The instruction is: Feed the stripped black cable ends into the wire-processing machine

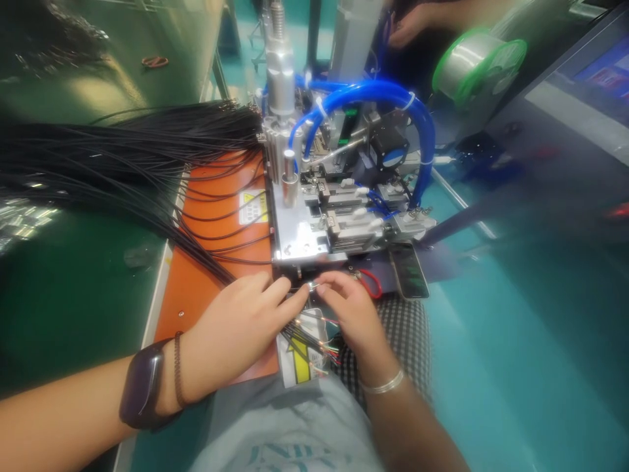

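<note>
My left hand (246, 321) is closed over a bundle of black cables (213, 262) that passes beneath it. The cables' stripped ends (319, 344), with thin coloured wires, come out below its fingers. My right hand (352, 308) is in a pinch, thumb and forefinger together. Between the fingertips of both hands is a small silvery cable end (312, 286), too small to make out fully. Just beyond them stands a metal machine (299, 229) with clamps and a cylinder; single black cables run into its left side.
An orange panel (206, 203) lies left, crossed by a large spread of black cables (122, 144). A phone (410, 270) and red loop (372, 283) sit right. Blue hoses (363, 88) arch over the machine. Behind are a green-rimmed spool (479, 65) and another person's hand (410, 26).
</note>
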### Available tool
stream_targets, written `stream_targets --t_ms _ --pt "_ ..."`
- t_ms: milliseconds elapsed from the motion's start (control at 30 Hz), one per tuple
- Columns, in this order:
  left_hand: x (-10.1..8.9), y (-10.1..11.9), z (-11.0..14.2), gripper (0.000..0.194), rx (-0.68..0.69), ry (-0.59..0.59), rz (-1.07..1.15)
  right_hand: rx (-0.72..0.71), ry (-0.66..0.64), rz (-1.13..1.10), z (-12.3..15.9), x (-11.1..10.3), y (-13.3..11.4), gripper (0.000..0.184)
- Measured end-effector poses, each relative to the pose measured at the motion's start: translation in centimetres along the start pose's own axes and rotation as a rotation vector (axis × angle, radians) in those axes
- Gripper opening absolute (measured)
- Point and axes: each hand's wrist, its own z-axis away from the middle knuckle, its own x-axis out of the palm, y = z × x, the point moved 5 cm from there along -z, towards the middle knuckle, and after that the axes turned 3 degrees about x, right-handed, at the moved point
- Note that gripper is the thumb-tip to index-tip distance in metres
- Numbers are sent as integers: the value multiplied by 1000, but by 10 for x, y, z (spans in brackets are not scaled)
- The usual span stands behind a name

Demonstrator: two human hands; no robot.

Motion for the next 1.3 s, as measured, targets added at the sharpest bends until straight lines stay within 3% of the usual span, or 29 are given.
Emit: stream_targets --t_ms 300,933,1300 --pt "-1 4 -3 53 -4 -32 -56 -124 31 87 1 0 -7 9" --pt "-1 8 1 62 -11 44 -87 -80 69 250 7 4 -14 11" --pt "0 8 -3 65 -28 -13 -78 -32 56 235 3 4 -7 10"
